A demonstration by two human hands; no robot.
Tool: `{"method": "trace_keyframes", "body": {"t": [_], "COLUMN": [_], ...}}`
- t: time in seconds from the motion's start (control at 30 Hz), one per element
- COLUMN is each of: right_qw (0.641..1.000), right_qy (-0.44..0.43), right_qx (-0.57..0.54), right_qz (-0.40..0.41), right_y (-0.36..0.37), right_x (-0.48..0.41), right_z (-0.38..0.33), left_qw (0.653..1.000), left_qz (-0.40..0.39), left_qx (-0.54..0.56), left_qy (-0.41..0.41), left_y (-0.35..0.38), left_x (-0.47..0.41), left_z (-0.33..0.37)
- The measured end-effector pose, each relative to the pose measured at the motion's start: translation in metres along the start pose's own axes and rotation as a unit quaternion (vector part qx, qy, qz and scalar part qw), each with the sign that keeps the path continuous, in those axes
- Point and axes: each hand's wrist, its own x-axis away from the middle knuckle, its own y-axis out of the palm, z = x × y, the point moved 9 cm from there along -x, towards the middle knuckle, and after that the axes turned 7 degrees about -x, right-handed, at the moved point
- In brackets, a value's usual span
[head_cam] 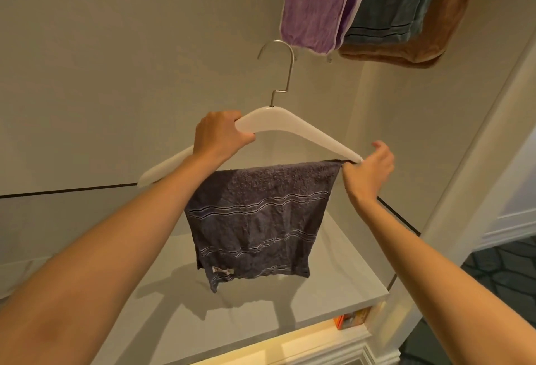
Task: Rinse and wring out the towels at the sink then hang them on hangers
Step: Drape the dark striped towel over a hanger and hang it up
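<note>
Left hand (220, 135) grips the hanger (293, 125) mid-frame, its fingers curled round the white left shoulder just below the metal hook (280, 66). I'd say the washing part is over for this one. The grey towel (255, 219) is draped over the hanger's bar and hangs down centre frame, creased as if wrung (whether it drips, I can't tell). What seems left is evening it out and hooking the hanger up. Right hand (367, 170), right of centre, pinches the towel's top corner where it meets the hanger's right tip, the other fingers loosely raised. Further out, at the upper right, a purple towel (313, 2), a blue striped towel (391, 2) and a brown towel (435, 34) are hung up, so those look finished. Below, toward the lower middle, sits a pale bench (333, 292); no sink is in sight.
</note>
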Motion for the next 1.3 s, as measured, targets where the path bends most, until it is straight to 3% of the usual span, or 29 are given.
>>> {"method": "trace_keyframes", "body": {"t": [0.07, 0.13, 0.17, 0.27, 0.5, 0.73, 0.83, 1.0, 1.3], "right_qw": [0.97, 0.922, 0.91, 0.892, 0.88, 0.891, 0.899, 0.875, 0.884], "right_qy": [-0.183, -0.252, -0.265, -0.312, -0.376, -0.399, -0.405, -0.436, -0.411], "right_qx": [0.079, 0.157, 0.191, 0.256, 0.261, 0.214, 0.167, 0.21, 0.198], "right_qz": [-0.14, -0.248, -0.257, -0.205, -0.125, -0.043, -0.016, 0.027, 0.098], "right_y": [0.028, 0.05, 0.053, 0.049, 0.056, 0.042, 0.037, 0.031, 0.014], "right_x": [0.007, 0.014, 0.014, 0.015, 0.013, -0.026, -0.048, -0.089, -0.171], "right_z": [-0.046, -0.067, -0.074, -0.101, -0.176, -0.255, -0.293, -0.358, -0.429], "left_qw": [1.0, 1.0, 1.0, 0.999, 0.993, 0.985, 0.985, 0.974, 0.983], "left_qz": [-0.004, 0.0, 0.008, 0.025, 0.054, 0.168, 0.168, 0.215, 0.158], "left_qx": [0.014, 0.018, 0.016, 0.012, -0.011, 0.024, -0.016, 0.024, -0.01], "left_qy": [0.012, 0.017, 0.011, -0.022, -0.1, 0.001, 0.032, 0.059, 0.098], "left_y": [-0.003, -0.008, -0.011, -0.017, -0.023, -0.047, -0.062, -0.101, -0.115], "left_x": [-0.004, -0.007, -0.009, -0.021, -0.048, -0.08, -0.119, -0.187, -0.286], "left_z": [0.002, 0.0, -0.003, -0.022, -0.049, -0.021, -0.008, 0.005, 0.063]}}
